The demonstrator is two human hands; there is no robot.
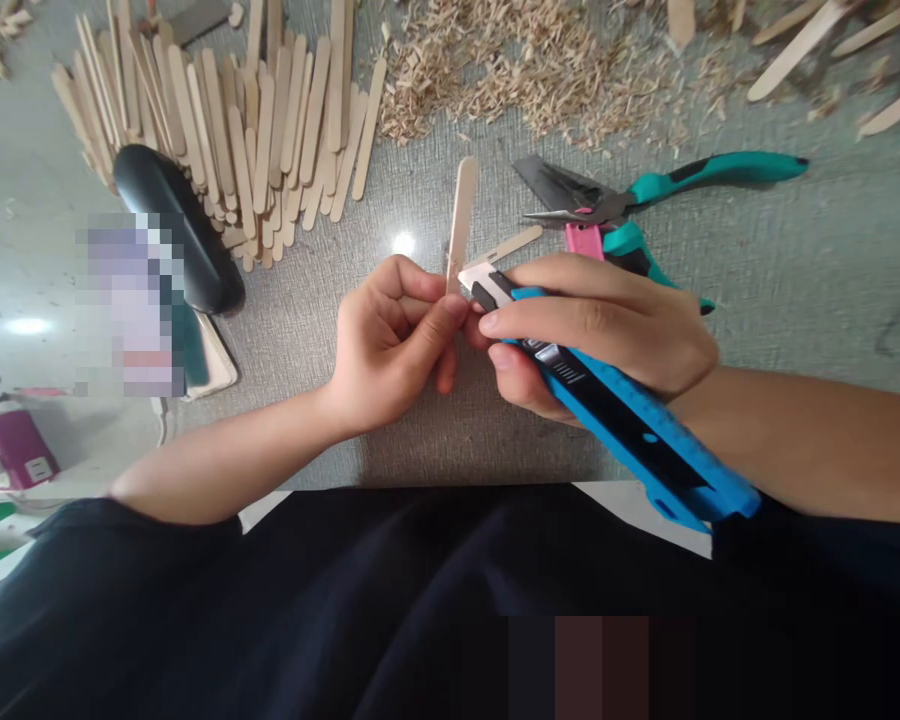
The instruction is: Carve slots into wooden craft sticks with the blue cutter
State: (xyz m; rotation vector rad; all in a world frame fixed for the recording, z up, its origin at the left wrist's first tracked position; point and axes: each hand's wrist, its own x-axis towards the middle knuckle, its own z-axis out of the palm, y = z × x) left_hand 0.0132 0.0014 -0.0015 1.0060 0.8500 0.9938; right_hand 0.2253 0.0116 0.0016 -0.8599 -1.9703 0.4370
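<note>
My left hand (394, 340) is closed in a pinch round the lower end of a wooden craft stick (461, 220), which points away from me. My right hand (600, 335) is wrapped round a blue utility knife (630, 420). The knife's tip meets the stick right beside my left thumb. Both hands hover just above the grey mat (795, 270) near its front edge. The part of the stick inside my fingers is hidden.
A heap of wooden sticks (225, 130) lies at the back left, with a black case (169, 225) beside it. Wood shavings (540, 70) cover the back middle. Teal-handled shears (645, 190) and a pink tool (583, 240) lie just beyond my right hand.
</note>
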